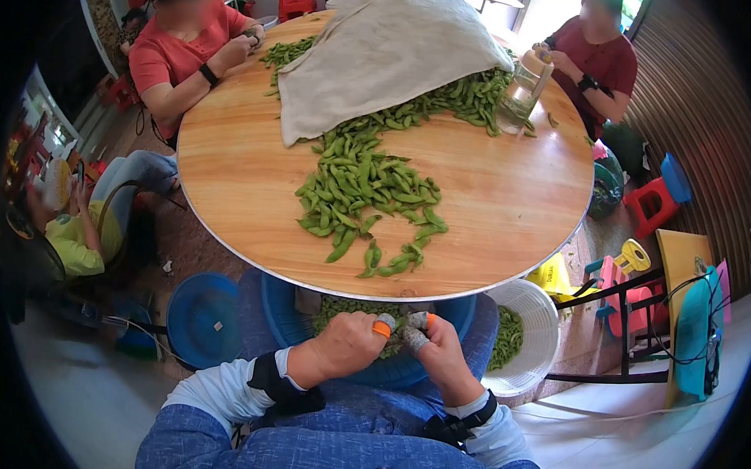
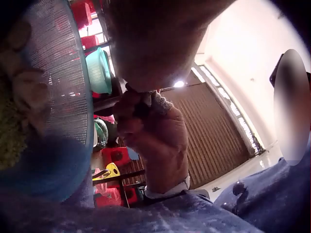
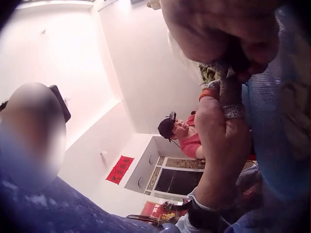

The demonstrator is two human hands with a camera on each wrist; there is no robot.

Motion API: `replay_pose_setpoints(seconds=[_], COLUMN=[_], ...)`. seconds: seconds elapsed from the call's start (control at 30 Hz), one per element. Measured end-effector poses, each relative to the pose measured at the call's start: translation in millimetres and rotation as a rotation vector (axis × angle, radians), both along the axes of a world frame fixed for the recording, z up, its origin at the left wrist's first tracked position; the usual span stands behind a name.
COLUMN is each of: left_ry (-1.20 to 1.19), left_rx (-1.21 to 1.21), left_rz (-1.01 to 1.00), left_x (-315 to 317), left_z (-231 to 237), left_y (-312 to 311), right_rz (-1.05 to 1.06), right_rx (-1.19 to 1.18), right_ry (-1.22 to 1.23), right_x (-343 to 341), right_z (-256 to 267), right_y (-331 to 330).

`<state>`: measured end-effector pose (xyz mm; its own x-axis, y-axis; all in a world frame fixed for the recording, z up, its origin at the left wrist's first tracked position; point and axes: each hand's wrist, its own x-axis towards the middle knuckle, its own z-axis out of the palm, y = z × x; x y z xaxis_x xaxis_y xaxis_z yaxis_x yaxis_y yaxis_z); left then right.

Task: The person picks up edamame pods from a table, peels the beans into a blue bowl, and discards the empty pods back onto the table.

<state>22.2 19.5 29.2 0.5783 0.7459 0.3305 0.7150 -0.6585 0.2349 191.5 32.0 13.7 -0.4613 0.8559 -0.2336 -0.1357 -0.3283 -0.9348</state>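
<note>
A green pod (image 1: pixel 400 324), mostly hidden, sits between the fingertips of the left hand (image 1: pixel 345 346) and the right hand (image 1: pixel 444 357); the grip of each is clamped on it, fingers curled, some wrapped in grey with orange bands. Below lies a blue basket (image 1: pixel 277 310) of beans (image 1: pixel 358 310). A white basket (image 1: pixel 543 356) with more pods stands beside it. Ahead, loose pods (image 1: pixel 352 184) spread across the round worktop (image 1: pixel 245 172), partly under a cloth (image 1: pixel 381 65), near a bottle (image 1: pixel 521 99).
</note>
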Motion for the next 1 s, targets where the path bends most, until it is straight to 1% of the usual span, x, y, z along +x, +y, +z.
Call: replay_pose_setpoints(seconds=[0.07, 0.1, 0.17, 0.3, 0.4, 0.47, 0.5, 0.57, 0.6, 0.7, 0.8, 0.87, 0.9, 1.0], left_ry=[-0.027, -0.074, -0.169, -0.445, -0.626, -0.769, -0.811, -0.884, -0.897, -0.931, -0.934, -0.912, -0.940, -1.062], left_rx=[-0.023, -0.075, -0.178, -0.374, -0.478, -0.566, -0.762, -1.154, -1.173, -1.230, -1.314, -1.383, -1.392, -1.434], left_rz=[-0.006, 0.004, 0.026, 0.064, 0.115, 0.138, 0.155, 0.190, 0.188, 0.202, 0.277, 0.349, 0.386, 0.475], left_x=[-1.8, -3.2, -5.7, -7.1, -5.8, -4.7, -6.2, -10.3, -10.4, -9.6, -8.1, -9.0, -8.1, -2.9], left_z=[-4.5, -6.4, -10.4, -19.0, -28.9, -35.7, -30.2, -14.0, -15.0, -17.6, -18.9, -24.5, -27.7, -41.8], left_y=[-0.1, -0.7, -1.9, -4.0, -5.2, -4.1, -3.9, -2.0, -2.1, -2.8, -3.7, -1.3, -1.5, -3.1], right_rz=[-0.010, -0.012, -0.012, -0.027, -0.031, -0.015, -0.006, 0.003, 0.007, -0.003, 0.080, 0.091, 0.097, 0.113], right_rx=[0.000, -0.001, 0.009, 0.056, 0.181, 0.230, 0.253, 0.489, 0.607, 0.690, 0.607, 0.710, 0.761, 0.775], right_ry=[0.012, 0.017, 0.121, 0.240, 0.213, 0.148, 0.114, -0.117, -0.233, -0.308, -0.334, -0.399, -0.431, -0.493], right_x=[-0.2, -0.5, -1.2, -3.8, -5.6, -4.8, -4.0, -1.1, -0.4, -1.1, -1.2, -1.7, -2.6, -3.9], right_z=[-3.1, -4.2, -1.6, -15.9, -18.4, -14.0, -11.3, -6.4, -5.0, -4.4, 0.0, -10.8, -13.8, -15.2], right_y=[-1.3, -2.5, -5.5, -11.3, -11.5, -9.1, -8.1, -5.2, -3.9, 0.2, 2.5, 2.0, 2.0, 2.0])
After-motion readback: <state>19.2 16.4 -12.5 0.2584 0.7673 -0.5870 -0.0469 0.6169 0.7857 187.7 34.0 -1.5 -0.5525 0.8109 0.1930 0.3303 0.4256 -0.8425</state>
